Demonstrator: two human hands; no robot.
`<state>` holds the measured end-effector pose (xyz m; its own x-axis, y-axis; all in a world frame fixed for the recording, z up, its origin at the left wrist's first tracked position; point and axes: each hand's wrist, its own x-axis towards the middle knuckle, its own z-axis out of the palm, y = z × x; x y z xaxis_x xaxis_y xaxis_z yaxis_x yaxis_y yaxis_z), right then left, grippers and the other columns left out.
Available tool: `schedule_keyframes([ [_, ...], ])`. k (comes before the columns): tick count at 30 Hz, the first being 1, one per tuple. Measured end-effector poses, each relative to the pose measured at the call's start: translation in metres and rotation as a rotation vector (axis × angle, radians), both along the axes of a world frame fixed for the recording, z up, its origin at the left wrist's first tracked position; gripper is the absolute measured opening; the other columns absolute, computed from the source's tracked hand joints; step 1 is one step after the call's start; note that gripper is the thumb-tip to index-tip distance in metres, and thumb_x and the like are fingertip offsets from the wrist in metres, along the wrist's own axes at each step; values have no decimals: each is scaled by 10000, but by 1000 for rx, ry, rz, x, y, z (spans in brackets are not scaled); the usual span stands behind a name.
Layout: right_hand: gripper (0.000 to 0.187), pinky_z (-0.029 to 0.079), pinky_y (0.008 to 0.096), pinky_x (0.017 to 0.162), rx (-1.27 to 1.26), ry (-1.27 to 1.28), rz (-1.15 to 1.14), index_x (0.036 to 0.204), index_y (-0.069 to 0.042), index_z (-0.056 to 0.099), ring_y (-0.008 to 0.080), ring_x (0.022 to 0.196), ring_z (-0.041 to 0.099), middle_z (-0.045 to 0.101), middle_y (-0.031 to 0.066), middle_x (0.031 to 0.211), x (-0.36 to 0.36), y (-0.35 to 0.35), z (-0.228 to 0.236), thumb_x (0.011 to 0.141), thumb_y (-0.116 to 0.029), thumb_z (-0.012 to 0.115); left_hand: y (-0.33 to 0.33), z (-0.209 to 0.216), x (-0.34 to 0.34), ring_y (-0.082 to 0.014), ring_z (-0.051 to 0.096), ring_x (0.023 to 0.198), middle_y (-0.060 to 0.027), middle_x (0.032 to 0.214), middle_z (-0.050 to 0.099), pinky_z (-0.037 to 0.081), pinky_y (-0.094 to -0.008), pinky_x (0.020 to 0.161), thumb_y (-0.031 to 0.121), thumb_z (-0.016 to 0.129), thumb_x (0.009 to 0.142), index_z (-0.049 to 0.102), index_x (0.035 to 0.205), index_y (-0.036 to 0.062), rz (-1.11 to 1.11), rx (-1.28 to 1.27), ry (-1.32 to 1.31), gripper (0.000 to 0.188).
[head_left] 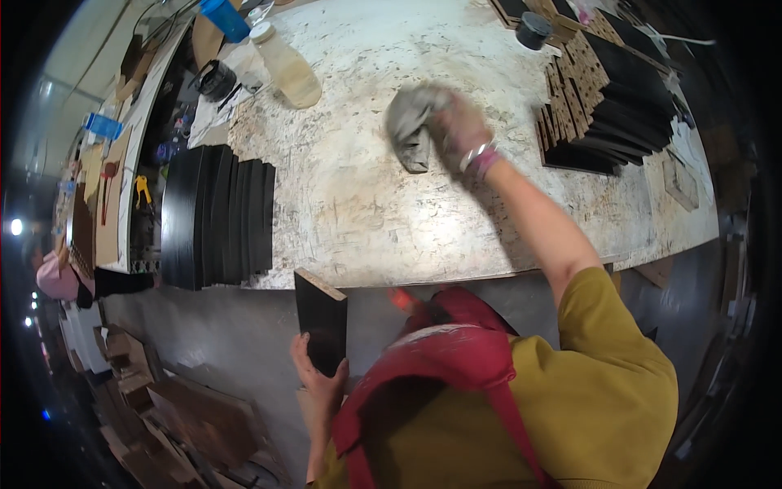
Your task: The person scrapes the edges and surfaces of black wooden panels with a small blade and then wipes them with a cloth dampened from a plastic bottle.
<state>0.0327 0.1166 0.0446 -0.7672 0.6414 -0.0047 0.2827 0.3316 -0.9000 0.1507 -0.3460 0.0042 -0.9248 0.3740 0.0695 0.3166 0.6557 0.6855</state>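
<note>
My left hand [319, 381] grips the lower part of a black board [321, 326], held tilted just off the table's front edge. A bare, tan, speckled edge shows along the board's top. Over the middle of the worn white table [350, 204], my right hand [461, 129] is closed on a crumpled grey cloth [410, 126]. That hand seems gloved and is smeared by motion. Whether the cloth presses on the tabletop I cannot tell. A row of black boards [216, 216] stands on the table to the left, nearest my left hand.
More black boards [623, 106] are stacked at the far right, near a dark round container [533, 30]. A capped bottle [287, 67], a blue bottle [225, 19] and a black container [216, 80] stand at the back left. Brown panels [204, 420] lie low at left; another person [59, 277] is beyond.
</note>
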Motion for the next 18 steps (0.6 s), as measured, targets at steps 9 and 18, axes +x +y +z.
schedule_keyframes([
  [9, 620, 366, 377, 1076, 469, -586, 164, 1297, -50, 541, 333, 1340, 378, 418, 196, 1434, -64, 136, -25, 790, -370, 698, 0, -11, 106, -352, 406, 1265, -179, 1364, 400, 290, -436, 1077, 87, 653, 648, 385, 1368, 49, 378, 99, -58, 768],
  [18, 581, 344, 418, 1086, 876, -114, 433, 1405, -131, 400, 357, 1308, 394, 412, 168, 1435, -48, 84, -90, 865, -210, 600, 17, -20, 196, -296, 422, 1242, -152, 1344, 418, 309, -403, 1056, 95, 643, 685, 362, 1391, 60, 704, 335, -265, 761],
])
